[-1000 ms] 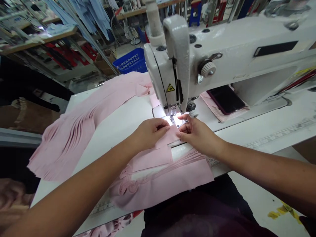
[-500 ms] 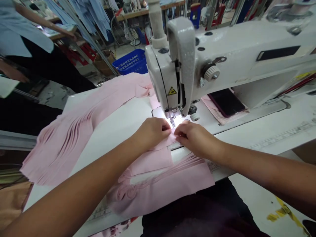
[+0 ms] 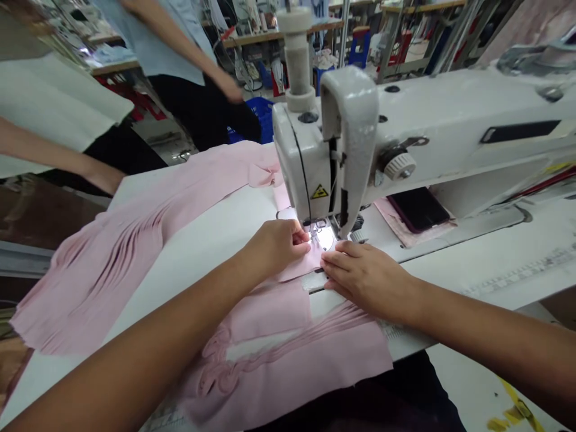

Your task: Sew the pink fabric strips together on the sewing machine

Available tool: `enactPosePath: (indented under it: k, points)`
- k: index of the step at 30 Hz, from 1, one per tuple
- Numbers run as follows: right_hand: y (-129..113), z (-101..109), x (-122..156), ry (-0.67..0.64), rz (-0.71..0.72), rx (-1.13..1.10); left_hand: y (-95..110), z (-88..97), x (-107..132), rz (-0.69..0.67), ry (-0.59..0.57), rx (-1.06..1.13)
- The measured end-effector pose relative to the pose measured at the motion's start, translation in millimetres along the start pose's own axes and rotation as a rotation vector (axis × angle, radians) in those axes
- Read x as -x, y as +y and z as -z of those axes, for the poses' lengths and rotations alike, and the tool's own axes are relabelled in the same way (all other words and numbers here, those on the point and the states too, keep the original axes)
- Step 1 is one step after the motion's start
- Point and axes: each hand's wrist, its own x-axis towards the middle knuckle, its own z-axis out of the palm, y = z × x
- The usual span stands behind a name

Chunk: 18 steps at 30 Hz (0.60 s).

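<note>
White desk (image 3: 211, 237) w/ sewing machine (image 3: 427, 138). Frame center: small pink piece (image 3: 300, 269) lies btwn both hands, just below needle. Left hand (image 3: 276, 246) pinches its upper edge, nearer needle; right hand (image 3: 366, 276) flat, fingertips pressing it.

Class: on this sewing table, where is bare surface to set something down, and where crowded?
Bare table lies between the pink stack and the left hand; another strip runs right of the right hand, before the sewing machine. Crowded: the needle, where both hands hold the small pink piece, and the front edge under pink panels.
</note>
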Motion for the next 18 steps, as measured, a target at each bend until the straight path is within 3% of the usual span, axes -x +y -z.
enactPosePath:
  k: [4,18]
  points:
    - [1,0,-3,0.036,0.017,0.066,-9,-4.3,-6,-0.036,0.083,0.002]
    - [0,-6,-1,0.180,0.032,0.107,-16,-4.7,-9,-0.030,0.020,0.014]
